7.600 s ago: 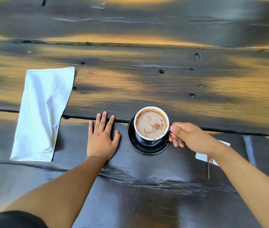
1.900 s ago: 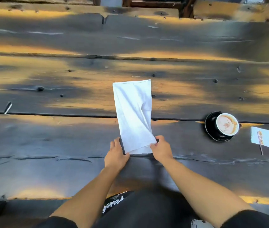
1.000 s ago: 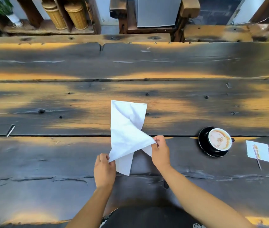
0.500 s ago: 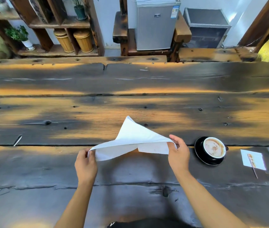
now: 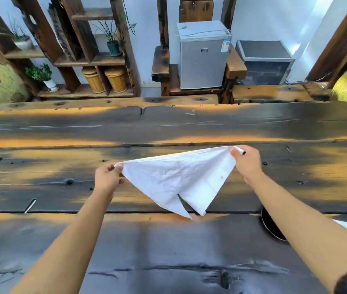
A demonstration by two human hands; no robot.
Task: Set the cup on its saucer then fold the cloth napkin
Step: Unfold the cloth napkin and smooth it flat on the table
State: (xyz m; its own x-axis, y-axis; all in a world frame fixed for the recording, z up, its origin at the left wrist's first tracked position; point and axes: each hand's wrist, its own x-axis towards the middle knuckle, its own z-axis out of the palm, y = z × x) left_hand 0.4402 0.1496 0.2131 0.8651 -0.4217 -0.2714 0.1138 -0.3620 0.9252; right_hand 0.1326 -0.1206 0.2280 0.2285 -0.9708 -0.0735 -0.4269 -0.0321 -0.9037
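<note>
The white cloth napkin [image 5: 179,177] hangs in the air above the wooden table [image 5: 168,251], stretched between both hands, its lower corners drooping toward the table. My left hand [image 5: 107,177] pinches its left corner. My right hand [image 5: 246,161] pinches its right corner, held a little higher. Only a sliver of the black saucer [image 5: 271,227] shows beside my right forearm. The cup is hidden behind that arm.
A white paper slip [image 5: 346,225] lies at the right edge, past my forearm. Beyond the table's far edge stand a small silver fridge [image 5: 202,56], a dark box [image 5: 263,62], wooden shelves with plants [image 5: 113,45] and two woven baskets [image 5: 104,79].
Both hands have lifted the napkin off the table and spread it apart in the air. The view has tilted up, and my right forearm now covers the cup.
</note>
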